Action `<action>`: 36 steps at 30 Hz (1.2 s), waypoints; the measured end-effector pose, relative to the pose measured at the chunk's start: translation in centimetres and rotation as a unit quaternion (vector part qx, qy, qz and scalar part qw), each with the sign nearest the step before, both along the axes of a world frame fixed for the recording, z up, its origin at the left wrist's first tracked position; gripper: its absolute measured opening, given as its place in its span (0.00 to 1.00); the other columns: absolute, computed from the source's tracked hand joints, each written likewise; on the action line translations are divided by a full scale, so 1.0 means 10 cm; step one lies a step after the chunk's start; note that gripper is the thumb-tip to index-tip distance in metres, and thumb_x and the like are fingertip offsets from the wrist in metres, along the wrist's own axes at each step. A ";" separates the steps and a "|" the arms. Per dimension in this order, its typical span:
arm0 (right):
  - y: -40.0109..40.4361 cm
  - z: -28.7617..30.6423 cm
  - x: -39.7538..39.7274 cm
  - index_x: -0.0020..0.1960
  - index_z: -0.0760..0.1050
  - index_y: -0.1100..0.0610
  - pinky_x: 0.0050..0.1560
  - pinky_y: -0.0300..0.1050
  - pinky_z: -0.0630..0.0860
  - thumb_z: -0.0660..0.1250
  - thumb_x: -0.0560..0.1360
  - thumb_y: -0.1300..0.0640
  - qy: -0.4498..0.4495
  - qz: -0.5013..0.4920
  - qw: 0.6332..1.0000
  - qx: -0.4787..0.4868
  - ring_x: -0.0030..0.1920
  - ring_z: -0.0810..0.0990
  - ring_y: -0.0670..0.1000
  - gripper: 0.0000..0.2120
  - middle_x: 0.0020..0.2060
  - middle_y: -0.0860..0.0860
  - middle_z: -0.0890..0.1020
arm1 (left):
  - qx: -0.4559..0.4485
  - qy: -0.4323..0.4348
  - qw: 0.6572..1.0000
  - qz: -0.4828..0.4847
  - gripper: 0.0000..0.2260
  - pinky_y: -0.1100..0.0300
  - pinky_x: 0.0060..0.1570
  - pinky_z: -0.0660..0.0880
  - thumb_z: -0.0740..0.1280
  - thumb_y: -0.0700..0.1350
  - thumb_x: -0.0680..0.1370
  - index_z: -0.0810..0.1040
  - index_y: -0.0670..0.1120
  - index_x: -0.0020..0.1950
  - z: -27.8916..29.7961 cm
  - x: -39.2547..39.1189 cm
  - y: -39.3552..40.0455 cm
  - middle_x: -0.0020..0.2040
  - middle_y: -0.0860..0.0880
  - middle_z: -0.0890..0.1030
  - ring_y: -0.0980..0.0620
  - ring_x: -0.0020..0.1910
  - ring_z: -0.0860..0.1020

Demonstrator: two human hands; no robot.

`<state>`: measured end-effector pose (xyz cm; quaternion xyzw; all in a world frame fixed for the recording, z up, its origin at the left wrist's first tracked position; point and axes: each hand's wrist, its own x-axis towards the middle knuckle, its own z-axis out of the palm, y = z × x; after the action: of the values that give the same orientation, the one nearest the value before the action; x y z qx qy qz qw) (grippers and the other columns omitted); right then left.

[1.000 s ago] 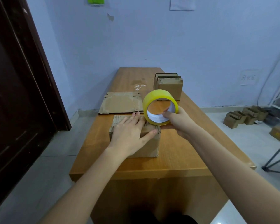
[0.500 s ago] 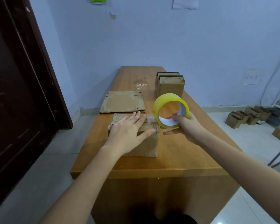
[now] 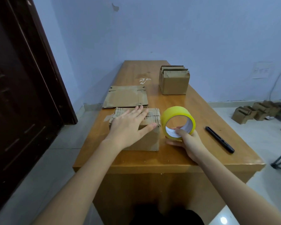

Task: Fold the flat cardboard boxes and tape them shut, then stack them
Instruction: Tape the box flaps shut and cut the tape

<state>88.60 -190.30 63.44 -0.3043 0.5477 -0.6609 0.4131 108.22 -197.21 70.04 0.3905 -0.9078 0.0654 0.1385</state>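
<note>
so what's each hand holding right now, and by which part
The right hand holds the yellow tape roll by its lower rim, thumb inside the core. The left hand holds nothing; it presses flat on the box.

Both forearms are bare from the bottom edge of the view up to the wrists, with no sleeve, watch, ring or bracelet showing. The left hand (image 3: 128,125) and the right hand (image 3: 189,143) are ungloved, with short, unpainted nails. Below, between the arms, lies a patch of dark clothing (image 3: 165,215), its cut unclear.

Single head-worn view looks forward and down, close over the table (image 3: 177,159).
</note>
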 end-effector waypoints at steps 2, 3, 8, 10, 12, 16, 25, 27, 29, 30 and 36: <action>-0.02 -0.03 -0.01 0.47 0.74 0.59 0.40 0.51 0.82 0.63 0.78 0.64 0.012 -0.002 1.000 0.003 0.49 0.81 0.59 0.03 0.47 0.58 0.81 | 0.000 -0.003 1.000 -0.006 0.33 0.60 0.72 0.50 0.42 0.69 0.76 0.51 0.55 0.78 -0.03 -0.01 -0.02 0.77 0.55 0.52 0.58 0.75 0.51; -0.02 -0.03 -0.01 0.50 0.74 0.59 0.41 0.52 0.82 0.65 0.78 0.62 0.019 0.002 1.000 0.006 0.50 0.81 0.58 0.02 0.50 0.58 0.80 | 0.000 -0.004 1.000 -0.007 0.34 0.61 0.72 0.50 0.42 0.69 0.75 0.51 0.55 0.78 -0.04 -0.01 -0.04 0.77 0.55 0.52 0.58 0.75 0.51; -0.02 -0.02 -0.12 0.56 0.71 0.53 0.50 0.46 0.77 0.73 0.72 0.51 0.212 -0.060 0.975 0.038 0.51 0.78 0.50 0.17 0.50 0.50 0.79 | -0.009 -0.004 1.000 -0.001 0.34 0.58 0.73 0.49 0.41 0.69 0.75 0.53 0.54 0.77 -0.07 -0.01 -0.07 0.77 0.54 0.54 0.58 0.76 0.51; 0.00 0.04 -0.16 0.51 0.71 0.56 0.41 0.35 0.74 0.73 0.72 0.55 0.262 -0.061 0.963 0.014 0.45 0.77 0.46 0.13 0.43 0.47 0.79 | -0.007 -0.008 1.000 0.000 0.35 0.54 0.74 0.45 0.40 0.69 0.74 0.53 0.54 0.77 -0.08 -0.02 -0.08 0.77 0.53 0.54 0.57 0.76 0.50; 0.02 0.11 -0.20 0.51 0.70 0.57 0.36 0.30 0.72 0.73 0.72 0.59 0.326 -0.016 0.945 0.018 0.44 0.77 0.42 0.13 0.43 0.47 0.79 | -0.002 -0.010 1.000 0.001 0.35 0.52 0.74 0.44 0.39 0.69 0.73 0.53 0.55 0.77 -0.08 -0.02 -0.08 0.77 0.53 0.54 0.55 0.76 0.49; 0.01 0.29 -0.24 0.63 0.68 0.55 0.54 0.41 0.72 0.71 0.73 0.61 0.384 -0.011 0.923 0.013 0.57 0.75 0.49 0.21 0.56 0.50 0.76 | 0.008 -0.016 1.000 0.007 0.33 0.52 0.74 0.48 0.42 0.69 0.75 0.53 0.55 0.77 -0.08 -0.01 -0.11 0.77 0.54 0.52 0.55 0.76 0.50; -0.15 0.79 0.13 0.72 0.66 0.53 0.64 0.47 0.64 0.52 0.81 0.49 0.767 0.055 0.634 0.082 0.67 0.68 0.52 0.22 0.68 0.49 0.72 | 0.012 -0.016 1.000 0.010 0.37 0.52 0.74 0.48 0.37 0.70 0.72 0.52 0.55 0.77 -0.08 -0.02 -0.10 0.77 0.54 0.53 0.54 0.76 0.50; -0.18 0.70 0.16 0.73 0.65 0.51 0.60 0.47 0.66 0.49 0.82 0.49 0.793 0.053 0.597 0.108 0.64 0.68 0.52 0.21 0.67 0.48 0.72 | 0.013 -0.018 1.000 0.012 0.36 0.52 0.74 0.49 0.38 0.70 0.72 0.52 0.55 0.77 -0.08 -0.02 -0.10 0.77 0.54 0.53 0.54 0.76 0.50; -0.16 0.66 0.15 0.73 0.64 0.50 0.58 0.47 0.65 0.48 0.82 0.49 0.809 0.044 0.578 0.098 0.63 0.67 0.53 0.21 0.66 0.48 0.72 | 0.008 -0.021 1.000 0.012 0.35 0.52 0.74 0.49 0.40 0.70 0.74 0.52 0.55 0.77 -0.08 -0.02 -0.11 0.77 0.54 0.53 0.54 0.76 0.50; -0.15 0.66 0.13 0.74 0.63 0.50 0.58 0.47 0.64 0.48 0.83 0.49 0.816 0.044 0.569 0.095 0.63 0.67 0.53 0.21 0.65 0.48 0.71 | 0.007 -0.022 1.000 0.011 0.34 0.52 0.74 0.49 0.40 0.70 0.74 0.53 0.55 0.77 -0.07 -0.02 -0.11 0.77 0.54 0.53 0.54 0.76 0.51; -0.14 0.64 0.07 0.76 0.60 0.51 0.56 0.47 0.63 0.46 0.83 0.50 0.838 0.056 0.533 0.106 0.61 0.66 0.54 0.22 0.64 0.50 0.70 | 0.009 -0.022 1.000 0.012 0.35 0.52 0.74 0.50 0.40 0.70 0.74 0.53 0.55 0.77 -0.07 -0.02 -0.09 0.77 0.54 0.53 0.54 0.76 0.51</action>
<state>89.31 -191.71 69.82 -0.7025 0.6910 -0.0165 -0.1696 108.06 -198.11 69.33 0.4012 -0.9063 0.0679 0.1145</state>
